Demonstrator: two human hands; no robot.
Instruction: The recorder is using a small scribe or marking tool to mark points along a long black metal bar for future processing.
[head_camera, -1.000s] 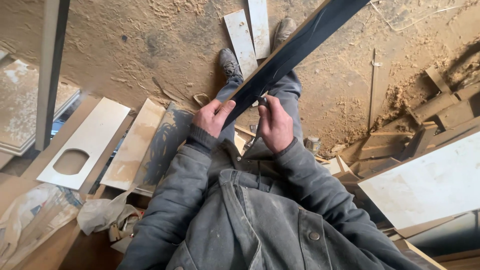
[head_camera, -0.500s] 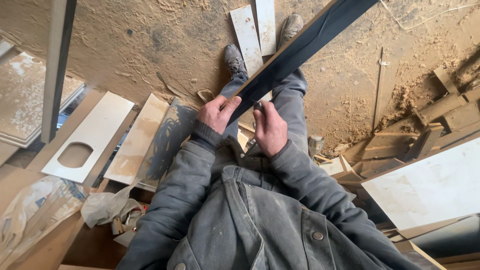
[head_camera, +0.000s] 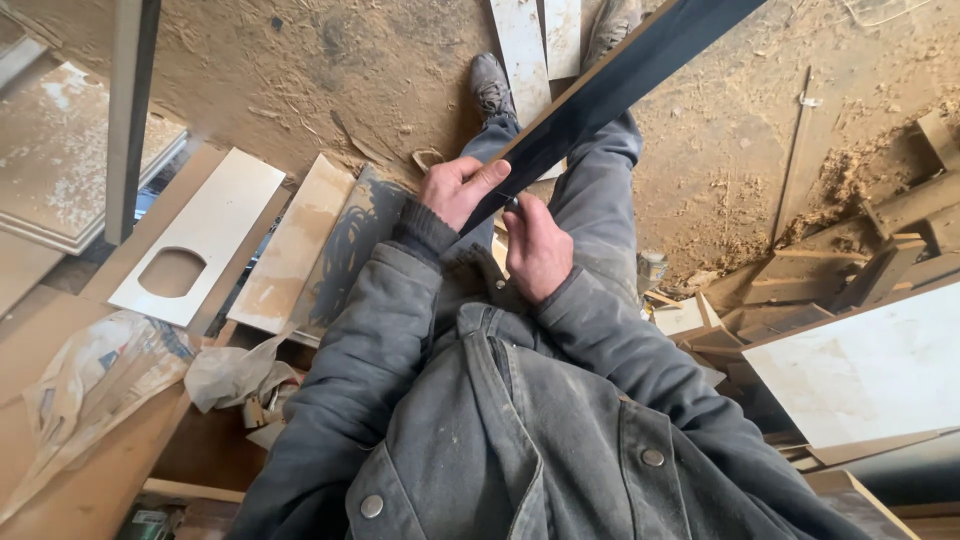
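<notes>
A long dark board strip (head_camera: 610, 90) with a pale wooden edge runs from in front of my chest up to the top right of the view. My left hand (head_camera: 455, 188) grips its near end from the left side, thumb lying along the edge. My right hand (head_camera: 535, 250) sits just under the strip's near end with fingers curled, holding something small and dark against it; what it is I cannot make out. Below the strip I see my grey trousers and both shoes (head_camera: 490, 85) on the sawdust floor.
White offcuts lean at the left, one panel with an oval cutout (head_camera: 195, 235). Two pale planks (head_camera: 535, 40) lie by my feet. A crumpled plastic bag (head_camera: 95, 385) sits lower left. Wood scraps (head_camera: 850, 270) and a white board (head_camera: 870, 365) pile at the right. A grey post (head_camera: 130, 110) stands upper left.
The view has shifted slightly downward and left. Both hands stay at the strip's near end; the right hand has moved a little closer under it.
</notes>
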